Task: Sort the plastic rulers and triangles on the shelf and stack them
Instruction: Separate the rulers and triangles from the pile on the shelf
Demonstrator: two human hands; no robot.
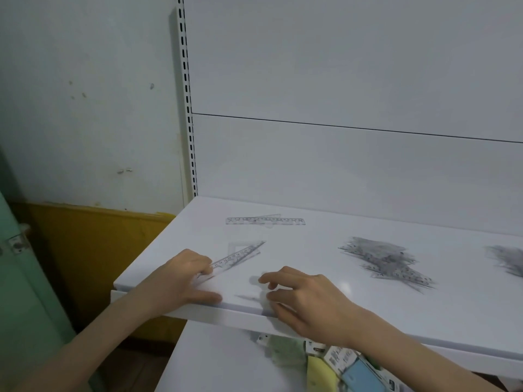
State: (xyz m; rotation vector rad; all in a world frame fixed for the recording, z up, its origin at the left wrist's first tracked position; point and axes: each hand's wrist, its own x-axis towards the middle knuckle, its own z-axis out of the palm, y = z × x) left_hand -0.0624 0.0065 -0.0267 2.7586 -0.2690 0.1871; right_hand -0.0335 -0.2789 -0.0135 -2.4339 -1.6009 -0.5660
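Note:
On the white shelf [325,230] my left hand [181,278] rests at the front left edge, its fingers on the near end of a clear straight ruler [240,254] that lies slanted over a clear triangle [240,247]. My right hand [300,295] hovers low beside it at the front edge, fingers loosely curled; whether it holds a clear piece I cannot tell. Another clear ruler [266,221] lies flat near the back on a second clear piece. A jumbled pile of clear rulers and triangles [387,261] sits to the right, and a second pile [506,257] at the right edge.
The shelf's white back panel [339,80] and slotted upright [188,108] rise behind. A lower shelf [212,360] below holds green, yellow and blue packaged items [339,363]. A wall with a yellow base [99,236] stands to the left.

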